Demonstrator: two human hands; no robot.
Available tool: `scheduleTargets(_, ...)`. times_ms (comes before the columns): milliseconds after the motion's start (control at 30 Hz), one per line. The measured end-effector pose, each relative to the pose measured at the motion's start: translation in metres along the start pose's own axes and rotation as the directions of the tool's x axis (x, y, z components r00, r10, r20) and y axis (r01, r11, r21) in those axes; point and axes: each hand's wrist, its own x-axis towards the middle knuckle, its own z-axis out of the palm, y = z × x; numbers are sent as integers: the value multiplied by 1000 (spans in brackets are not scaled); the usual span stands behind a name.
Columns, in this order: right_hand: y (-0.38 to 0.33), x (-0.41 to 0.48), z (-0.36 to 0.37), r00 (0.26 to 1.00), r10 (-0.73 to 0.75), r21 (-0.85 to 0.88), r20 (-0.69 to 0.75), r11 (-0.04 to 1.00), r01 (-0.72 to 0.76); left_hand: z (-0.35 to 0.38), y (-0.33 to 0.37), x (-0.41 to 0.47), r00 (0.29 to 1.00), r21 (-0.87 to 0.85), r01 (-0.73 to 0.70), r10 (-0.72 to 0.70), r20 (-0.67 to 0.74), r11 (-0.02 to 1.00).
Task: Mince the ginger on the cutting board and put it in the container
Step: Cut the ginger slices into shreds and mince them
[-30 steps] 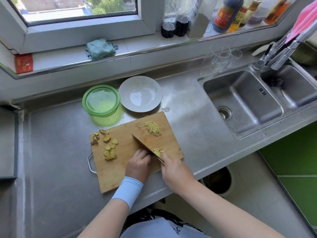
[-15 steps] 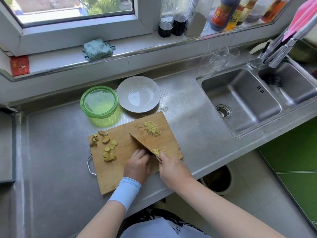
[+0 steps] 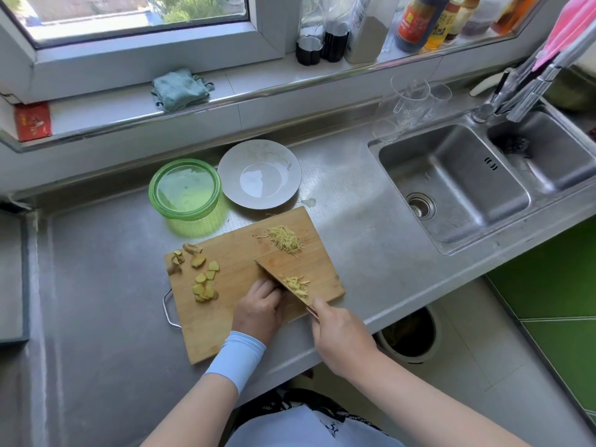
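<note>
Right hand point(image 3: 342, 337): grips the knife point(image 3: 280, 282) handle at the near right edge of the cutting board point(image 3: 206, 330).
Left hand point(image 3: 259, 312): fingers curled against the blade's left side; whether they hold anything is hidden.
Ginger slivers point(image 3: 295, 285): just right of the blade.
Shredded pile point(image 3: 285, 241): far right of the board.
Ginger slices point(image 3: 204, 282): left part of the board.
Container point(image 3: 185, 188): green, just beyond the board's far left, beside a plate point(image 3: 259, 153).
Sink point(image 3: 451, 185): well to the right.

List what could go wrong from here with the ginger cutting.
1. The left hand has its curled fingers right against the knife blade; a slip could nick them.
2. The ginger shreds by the blade lie near the cutting board corner closest to the counter front edge; a sweep could drop them off.
</note>
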Motion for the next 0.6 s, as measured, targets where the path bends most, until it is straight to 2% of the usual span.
scheduleTargets(167, -17, 21, -3, 1000, 6, -47, 8, 999, -6, 1, 1, -1, 1000, 9, 15, -15, -15, 1000)
scheduleTargets(433, 0, -6, -2, 1000, 3, -5, 3, 1000, -3, -1, 1, 1, 1000, 3, -5, 5, -13, 1000)
scheduleTargets(600, -20, 24, -1, 1000, 15, -42, 7, 999, -14, 1, 1, 1, 1000, -1, 14, -14, -21, 1000)
